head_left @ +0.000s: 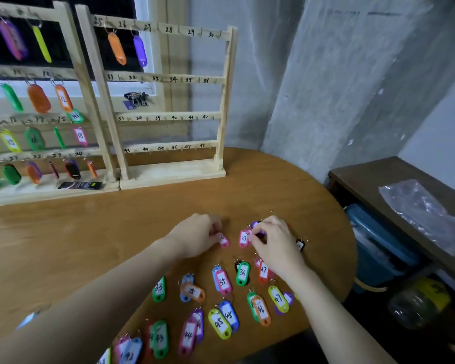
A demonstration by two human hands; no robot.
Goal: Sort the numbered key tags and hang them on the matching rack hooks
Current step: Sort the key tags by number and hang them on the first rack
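Two wooden racks stand at the back of the table. The right rack (166,80) has hooks numbered 25 to 48 and carries an orange tag (117,48) and a purple tag (139,50) on its top row. The left rack (71,74) is nearly full of tags. Several colored numbered tags lie on the table, among them 35 (222,281), 36 (242,273) and 45 (219,323). My left hand (197,236) pinches a pink tag (224,241) by its ring. My right hand (276,241) pinches a purple tag (258,229) beside the pink tag 27 (244,238).
The round wooden table (116,232) ends close to my right arm. Beyond its edge stand a dark shelf (378,174) with a plastic bag (418,206), a blue bin (373,240) and a jar (418,303). A black card (80,185) lies on the left rack's base.
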